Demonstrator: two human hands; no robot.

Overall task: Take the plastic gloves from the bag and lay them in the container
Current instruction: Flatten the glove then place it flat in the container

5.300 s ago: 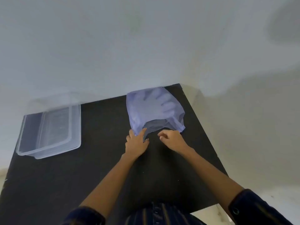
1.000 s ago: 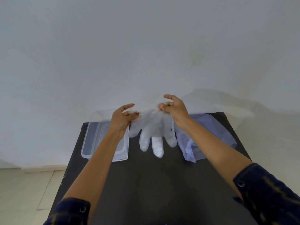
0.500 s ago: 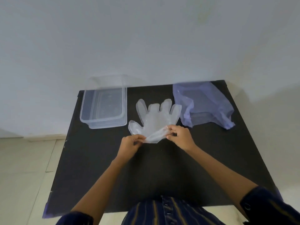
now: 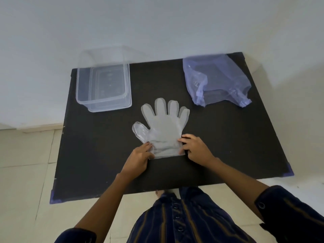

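Observation:
A clear plastic glove (image 4: 164, 128) lies flat on the black table (image 4: 228, 141), fingers pointing away from me. My left hand (image 4: 140, 156) pinches the left corner of its cuff and my right hand (image 4: 197, 149) pinches the right corner, both resting on the table. The clear plastic container (image 4: 103, 85) stands at the far left, with nothing in it that I can see. The pale purple bag (image 4: 215, 79) lies crumpled at the far right, its mouth facing me.
The table stands against a white wall. Its near edge is just in front of my body, and pale floor tiles show to the left and below.
The glove, held up by its cuff a second ago, has been swung down onto the table and now lies fully flat, with both hands spread to the cuff corners.

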